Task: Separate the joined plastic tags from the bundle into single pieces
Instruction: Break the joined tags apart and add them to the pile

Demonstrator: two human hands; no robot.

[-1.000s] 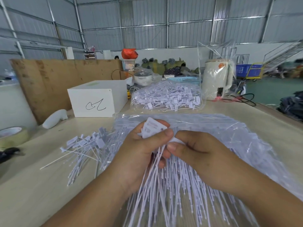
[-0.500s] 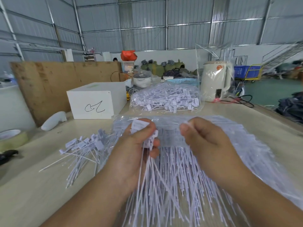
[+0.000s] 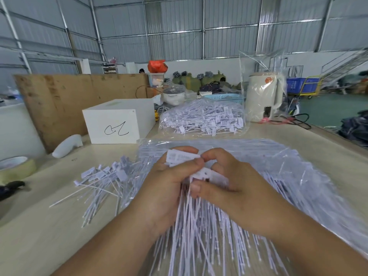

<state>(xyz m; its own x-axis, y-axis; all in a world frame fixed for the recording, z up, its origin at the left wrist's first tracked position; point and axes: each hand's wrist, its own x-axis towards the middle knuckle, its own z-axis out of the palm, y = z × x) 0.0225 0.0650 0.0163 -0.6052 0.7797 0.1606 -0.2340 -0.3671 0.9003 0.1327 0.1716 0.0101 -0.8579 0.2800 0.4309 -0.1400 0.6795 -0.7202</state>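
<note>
A bundle of joined white plastic tags [image 3: 199, 226] stands in front of me, its long tails fanning down toward my body. My left hand [image 3: 167, 188] grips the bundle's heads, thumb pressed over a printed label at the top. My right hand [image 3: 227, 188] pinches a white tag head [image 3: 207, 175] right beside the left thumb. Single separated tags [image 3: 103, 182] lie in a loose pile on the table to the left. A wide clear bag of more tags [image 3: 298, 172] spreads under and behind both hands.
A second clear bag of tags [image 3: 203, 120] lies further back. A white box [image 3: 117, 122] with a black scribble stands back left, a tape roll [image 3: 16, 169] at the left edge, a white kettle [image 3: 262, 96] in plastic back right. The table's edge [image 3: 338, 136] runs along the right.
My right hand, lifted apart to the right half a second ago, has come back against the left hand and pinches a tag head at the bundle's top.
</note>
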